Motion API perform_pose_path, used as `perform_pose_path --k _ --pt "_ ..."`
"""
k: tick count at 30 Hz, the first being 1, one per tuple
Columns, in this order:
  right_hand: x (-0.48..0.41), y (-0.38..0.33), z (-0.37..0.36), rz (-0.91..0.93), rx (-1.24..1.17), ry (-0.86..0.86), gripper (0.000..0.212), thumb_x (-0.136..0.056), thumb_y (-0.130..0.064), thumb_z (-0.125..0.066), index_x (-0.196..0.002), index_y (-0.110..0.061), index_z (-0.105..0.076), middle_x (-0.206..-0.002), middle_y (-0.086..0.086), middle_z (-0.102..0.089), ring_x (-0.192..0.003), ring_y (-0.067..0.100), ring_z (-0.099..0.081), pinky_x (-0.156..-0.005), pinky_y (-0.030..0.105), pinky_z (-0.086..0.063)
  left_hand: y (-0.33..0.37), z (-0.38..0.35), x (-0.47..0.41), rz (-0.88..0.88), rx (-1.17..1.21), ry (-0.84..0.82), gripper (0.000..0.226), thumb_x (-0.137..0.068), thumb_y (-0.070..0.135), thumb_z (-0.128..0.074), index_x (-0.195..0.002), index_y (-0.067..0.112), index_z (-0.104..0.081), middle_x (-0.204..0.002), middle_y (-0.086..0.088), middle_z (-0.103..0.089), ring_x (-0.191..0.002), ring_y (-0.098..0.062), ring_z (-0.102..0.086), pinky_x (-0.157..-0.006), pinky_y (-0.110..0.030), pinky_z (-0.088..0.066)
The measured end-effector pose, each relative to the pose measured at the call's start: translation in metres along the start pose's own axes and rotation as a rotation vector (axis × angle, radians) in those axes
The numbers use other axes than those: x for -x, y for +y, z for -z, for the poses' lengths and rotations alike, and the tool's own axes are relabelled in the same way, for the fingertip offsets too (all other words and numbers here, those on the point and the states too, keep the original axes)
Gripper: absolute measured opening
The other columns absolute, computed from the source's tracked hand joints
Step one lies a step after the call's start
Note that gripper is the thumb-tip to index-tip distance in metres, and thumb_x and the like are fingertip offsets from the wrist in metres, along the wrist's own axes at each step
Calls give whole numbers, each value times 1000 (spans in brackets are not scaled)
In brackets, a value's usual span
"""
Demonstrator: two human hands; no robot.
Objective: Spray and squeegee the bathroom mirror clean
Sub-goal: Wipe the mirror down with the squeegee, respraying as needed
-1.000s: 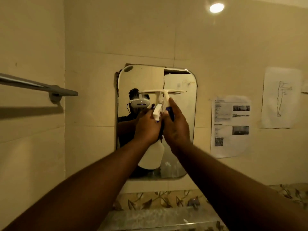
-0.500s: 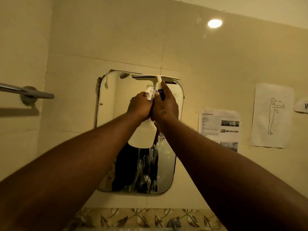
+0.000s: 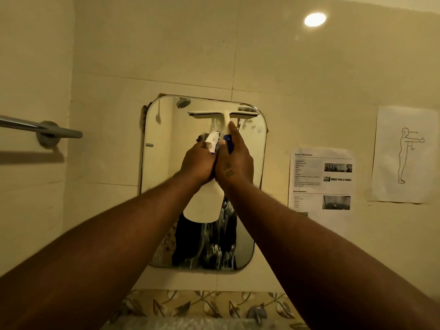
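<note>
Cream tile wall (image 3: 166, 55) fills the frame, bare across the whole upper half apart from a round light (image 3: 315, 19) at upper right. At centre hangs the rounded mirror (image 3: 252, 163), its lower part streaked with foam; free wall lies on all four sides of its rim. Two paper sheets, one printed (image 3: 321, 186) and one with a figure drawing (image 3: 404, 154), hang to the right, clear of the mirror's right edge. A grey towel rail (image 3: 40, 129) juts in from the left edge of the frame, well apart from the mirror. The squeegee (image 3: 223, 114) has its white blade level just under the mirror's top edge, reaching close to the upper right corner. The right hand (image 3: 234, 163) has its grip closed on the squeegee handle. Touching it, the left hand (image 3: 197, 164) grips the white spray bottle (image 3: 204, 206) by its neck, the body hanging below over the glass.
</note>
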State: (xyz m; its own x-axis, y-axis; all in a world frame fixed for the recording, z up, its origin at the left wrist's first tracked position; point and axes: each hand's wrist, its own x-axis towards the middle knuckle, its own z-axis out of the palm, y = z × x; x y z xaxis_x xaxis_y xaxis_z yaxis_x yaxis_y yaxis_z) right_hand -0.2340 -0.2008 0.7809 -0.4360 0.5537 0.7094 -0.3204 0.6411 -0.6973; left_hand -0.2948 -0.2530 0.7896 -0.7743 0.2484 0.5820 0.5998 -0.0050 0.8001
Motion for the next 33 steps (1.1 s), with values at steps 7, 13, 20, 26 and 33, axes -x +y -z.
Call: perform_pose_path --k 7,13,20,26,33 --pt "23 21 -5 -25 2 5 50 -106 -33 -41 -153 -47 -27 -143 -3 -57 -123 17 -57 -92 26 -39 -25 -1 16 -21 -56 -25 45 -99 44 -54 -136 19 -59 -122 -11 -70 -106 -33 -66 -96 -52 -54" --pt "43 39 -7 -43 13 1 51 -106 -34 -40 -153 -47 -27 -141 -3 -59 -102 2 -48 -90 25 -40 -50 -4 29 32 -46 -54 42 -99 42 -56 -133 18 -60 -118 -11 -71 -103 -32 -67 -92 -49 -57" --pt "68 65 -9 -45 36 11 51 -106 -33 -42 -152 -48 -28 -140 -8 -58 -107 -1 -49 -87 24 -41 -78 -13 47 88 -76 -75 43 -100 47 -52 -134 21 -59 -111 -10 -70 -94 -27 -68 -78 -38 -57" --pt "95 91 -9 -80 55 -9 52 -105 -34 -42 -151 -53 -27 -139 -7 -58 -110 3 -52 -90 26 -47 -103 -17 72 100 -60 -128 37 -101 47 -50 -131 29 -62 -96 2 -69 -80 -14 -65 -60 -27 -49" --pt "122 118 -10 -78 80 16 51 -104 -37 -44 -148 -58 -27 -134 -4 -63 -114 12 -61 -93 35 -55 -133 -25 97 137 35 -151 34 -102 44 -51 -132 31 -61 -111 1 -71 -93 -13 -65 -71 -25 -50"
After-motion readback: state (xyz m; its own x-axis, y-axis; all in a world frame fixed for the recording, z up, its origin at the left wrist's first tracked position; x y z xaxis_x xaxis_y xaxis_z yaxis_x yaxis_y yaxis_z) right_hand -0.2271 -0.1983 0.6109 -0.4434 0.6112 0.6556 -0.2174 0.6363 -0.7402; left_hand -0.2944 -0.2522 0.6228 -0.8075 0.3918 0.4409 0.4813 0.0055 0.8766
